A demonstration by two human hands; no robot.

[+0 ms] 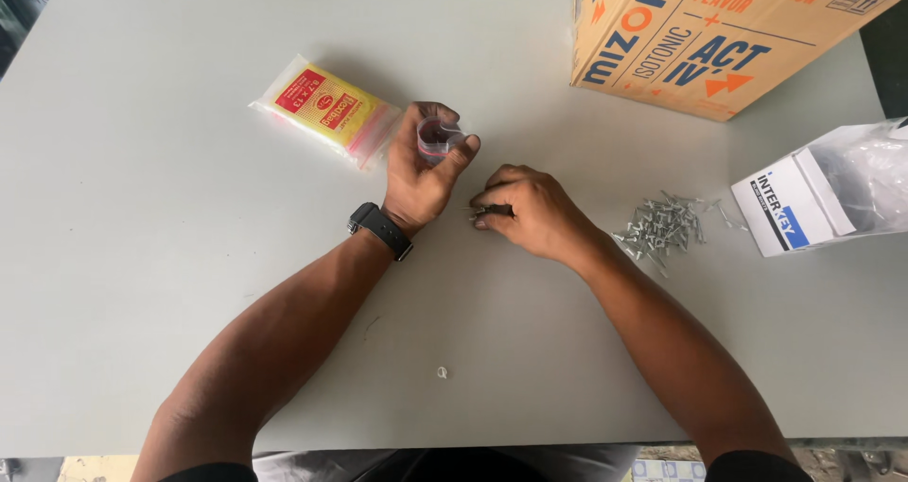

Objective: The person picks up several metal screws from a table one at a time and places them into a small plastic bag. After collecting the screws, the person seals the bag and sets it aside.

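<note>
My left hand [423, 175] holds a small clear zip bag [437, 140] with a red strip, its mouth pulled open between thumb and fingers. A black watch sits on that wrist. My right hand [530, 212] rests on the grey table [189, 255] just right of the left hand, fingers pinched on a few small metal screws [487, 213]. A loose pile of metal screws [662, 225] lies to the right of my right hand.
A yellow and red pack of small bags [326, 111] lies left of my left hand. A large orange cardboard box [719, 33] stands at the back right. A white box with a plastic bag [823, 193] sits at the right edge. A tiny clear piece [442, 372] lies near the front.
</note>
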